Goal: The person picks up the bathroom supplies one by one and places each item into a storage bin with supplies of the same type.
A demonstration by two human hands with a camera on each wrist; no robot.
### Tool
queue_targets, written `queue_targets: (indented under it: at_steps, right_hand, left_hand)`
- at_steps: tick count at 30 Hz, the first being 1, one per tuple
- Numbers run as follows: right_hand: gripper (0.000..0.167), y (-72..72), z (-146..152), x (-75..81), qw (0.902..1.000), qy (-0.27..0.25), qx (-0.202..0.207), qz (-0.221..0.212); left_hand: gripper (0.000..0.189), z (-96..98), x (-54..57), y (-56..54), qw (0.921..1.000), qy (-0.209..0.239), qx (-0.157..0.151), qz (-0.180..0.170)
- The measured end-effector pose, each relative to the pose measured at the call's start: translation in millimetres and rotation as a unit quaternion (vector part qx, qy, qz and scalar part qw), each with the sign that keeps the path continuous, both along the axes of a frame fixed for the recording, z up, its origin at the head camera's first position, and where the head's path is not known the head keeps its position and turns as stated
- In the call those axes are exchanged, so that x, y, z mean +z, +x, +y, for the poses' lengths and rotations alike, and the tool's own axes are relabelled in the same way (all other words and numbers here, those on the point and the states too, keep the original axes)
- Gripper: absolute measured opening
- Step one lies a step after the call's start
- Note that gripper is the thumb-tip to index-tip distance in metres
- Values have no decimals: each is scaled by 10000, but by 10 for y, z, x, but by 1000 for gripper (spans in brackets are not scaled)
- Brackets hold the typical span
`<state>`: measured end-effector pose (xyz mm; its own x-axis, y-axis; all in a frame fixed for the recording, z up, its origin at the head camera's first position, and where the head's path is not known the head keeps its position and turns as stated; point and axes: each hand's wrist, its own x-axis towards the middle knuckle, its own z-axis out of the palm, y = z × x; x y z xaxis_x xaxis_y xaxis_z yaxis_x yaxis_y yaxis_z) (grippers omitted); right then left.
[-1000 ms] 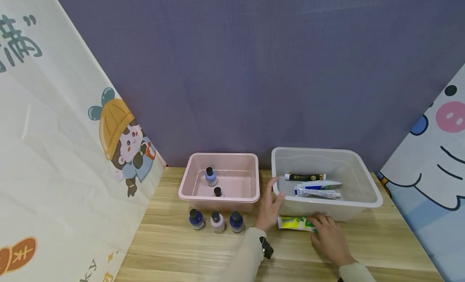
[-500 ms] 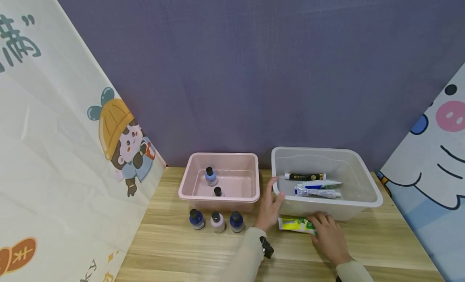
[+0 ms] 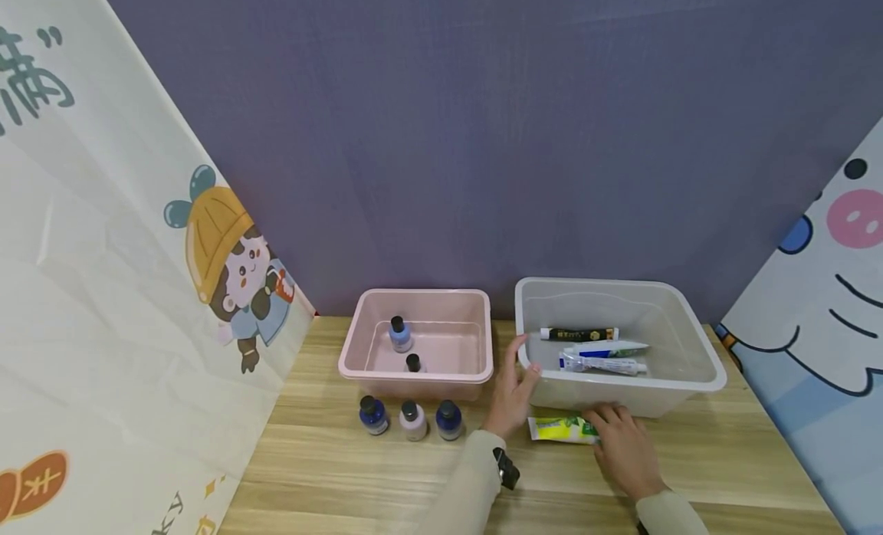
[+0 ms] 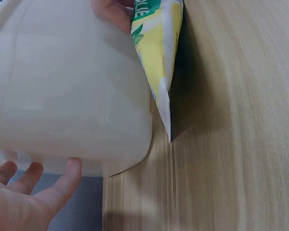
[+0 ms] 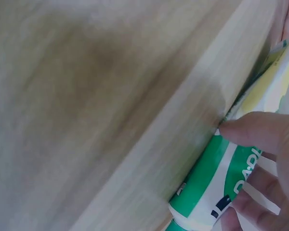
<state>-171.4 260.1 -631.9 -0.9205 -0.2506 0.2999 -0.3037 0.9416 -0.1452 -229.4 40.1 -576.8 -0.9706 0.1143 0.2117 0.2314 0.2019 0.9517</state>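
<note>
My right hand [image 3: 626, 452] holds a yellow and green toothpaste tube [image 3: 560, 429] in front of the white bin [image 3: 621, 397]. In the right wrist view the thumb lies on one side of the tube and fingers on the other, near its green cap [image 5: 175, 226]. The tube's flat crimped end [image 4: 166, 113] points toward my left side. My left hand [image 3: 509, 397] touches the white bin's left front corner with fairly straight, spread fingers. Inside that bin lie a black tube [image 3: 579, 336] and white-and-blue tubes [image 3: 607, 365].
To the left stands a pink bin [image 3: 417, 379] with a light blue bottle [image 3: 400, 336] and another black-capped bottle [image 3: 414, 364] inside. In front of it are two dark blue bottles and a pale bottle [image 3: 413, 423] between them. A dark curtain [image 3: 428, 152] hangs behind.
The toothpaste tube has shifted slightly toward the near side, away from the white bin, with my right hand on it. My left hand stays at the bin's corner.
</note>
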Motion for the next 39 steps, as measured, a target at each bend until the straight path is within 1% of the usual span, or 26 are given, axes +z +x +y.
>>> queue_targets:
  at_steps: [2, 6, 8, 10, 14, 16, 19, 21, 24, 29, 31, 32, 33, 39]
  right_hand:
    - [48, -2, 5, 6, 10000, -3, 34, 28]
    - [49, -13, 20, 12, 9999, -60, 120, 109]
    - [49, -20, 25, 16, 9997, -94, 158, 137]
    - [49, -24, 27, 21, 9997, -102, 172, 127]
    - [49, -22, 23, 43, 9999, -73, 153, -11]
    - [49, -21, 21, 54, 9998, -74, 135, -108]
    - [47, -20, 22, 68, 9996, -108, 133, -229]
    - [44, -26, 25, 77, 9994, -146, 138, -280]
    - [41, -38, 30, 96, 9991, -177, 160, -337]
    - [36, -57, 25, 140, 9988, -180, 204, -405]
    - [35, -51, 20, 151, 9986, -175, 213, -444]
    - [35, -48, 16, 156, 9985, -171, 206, -473]
    - [34, -43, 11, 163, 9984, -165, 197, -512]
    - [33, -13, 1, 190, 9978, -207, 201, -602]
  left_hand:
    - [55, -5, 73, 34, 10000, 38, -24, -4]
    - [54, -32, 256, 122, 9998, 144, -104, 9]
    - [54, -36, 282, 134, 9998, 170, -117, -6]
    - [54, -24, 242, 118, 9998, 173, -84, -34]
    - [53, 5, 66, 35, 9998, 133, -36, -135]
    - [53, 9, -1, 5, 9998, 127, -46, -144]
    - [54, 7, -47, -19, 9997, 166, -89, -133]
    - [54, 7, -48, -23, 9998, 169, -99, -99]
    - [54, 0, 12, -4, 9997, 210, -124, -31]
    - [53, -41, 251, 100, 9994, 267, -203, 104]
    - [52, -50, 314, 131, 9994, 277, -193, 102]
    - [52, -47, 321, 134, 9994, 286, -181, 73]
    - [52, -39, 313, 134, 9994, 291, -162, 47]
    - [54, 7, 10, -3, 9997, 178, -116, -128]
